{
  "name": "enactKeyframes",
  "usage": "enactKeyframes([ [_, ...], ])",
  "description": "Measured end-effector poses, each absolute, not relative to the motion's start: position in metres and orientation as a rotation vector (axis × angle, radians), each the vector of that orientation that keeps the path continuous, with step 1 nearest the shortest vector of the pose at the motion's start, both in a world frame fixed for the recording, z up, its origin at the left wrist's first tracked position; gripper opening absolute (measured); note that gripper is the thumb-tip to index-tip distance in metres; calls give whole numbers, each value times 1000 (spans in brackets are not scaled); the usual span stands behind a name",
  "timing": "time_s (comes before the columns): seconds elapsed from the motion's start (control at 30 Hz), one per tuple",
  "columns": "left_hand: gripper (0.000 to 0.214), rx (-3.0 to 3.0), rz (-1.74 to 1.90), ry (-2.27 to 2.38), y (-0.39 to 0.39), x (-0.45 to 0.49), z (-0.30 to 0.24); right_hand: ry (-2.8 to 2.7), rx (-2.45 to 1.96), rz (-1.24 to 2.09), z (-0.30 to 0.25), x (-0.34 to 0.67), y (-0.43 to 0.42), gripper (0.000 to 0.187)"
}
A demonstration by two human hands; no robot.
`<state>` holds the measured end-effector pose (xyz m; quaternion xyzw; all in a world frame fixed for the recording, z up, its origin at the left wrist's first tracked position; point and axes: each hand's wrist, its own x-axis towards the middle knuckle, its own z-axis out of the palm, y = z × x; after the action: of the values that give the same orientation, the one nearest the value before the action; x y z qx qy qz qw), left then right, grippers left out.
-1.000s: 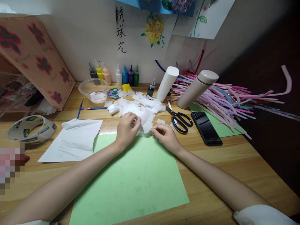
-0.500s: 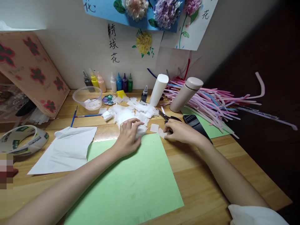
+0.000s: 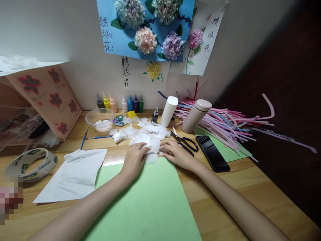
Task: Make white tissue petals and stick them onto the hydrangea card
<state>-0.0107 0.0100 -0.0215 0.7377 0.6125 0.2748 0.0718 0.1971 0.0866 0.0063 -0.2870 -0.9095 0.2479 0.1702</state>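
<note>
A loose heap of small white paper pieces [image 3: 150,135] lies just beyond the green sheet [image 3: 147,201]. My left hand [image 3: 135,159] rests against the heap's front left side, its fingers lying over the pieces. On the right edge, my right hand [image 3: 175,153] touches the pieces with bent fingers spread apart; its fingertips are partly hidden. Neither hand visibly grips anything. Black-handled scissors [image 3: 187,144] lie right behind my right hand.
A black phone [image 3: 212,153], a beige flask [image 3: 197,115] and pink pipe cleaners [image 3: 225,124] are on the right. Paint bottles [image 3: 130,103] line the wall. On the left are a clear bowl [image 3: 91,119], a tape roll [image 3: 51,164] and a white napkin [image 3: 75,177].
My right hand has moved left, from beside the scissors and loose squares to the heap, leaving scissors and phone uncovered. My left hand stays at the heap. The camera has tilted up.
</note>
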Motion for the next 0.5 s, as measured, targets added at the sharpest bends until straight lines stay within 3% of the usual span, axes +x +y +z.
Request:
enactKeyframes([
  [0.37, 39, 1523, 1385, 1718, 15, -20, -14, -2221, -998, 590, 22, 163, 117, 21],
  [0.43, 39, 1443, 1424, 1694, 18, -24, -13, -2322, -1084, 587, 27, 163, 123, 40],
  [0.5, 37, 1485, 1411, 1676, 18, -25, -12, -2474, -1181, 644, 27, 165, 125, 75],
])
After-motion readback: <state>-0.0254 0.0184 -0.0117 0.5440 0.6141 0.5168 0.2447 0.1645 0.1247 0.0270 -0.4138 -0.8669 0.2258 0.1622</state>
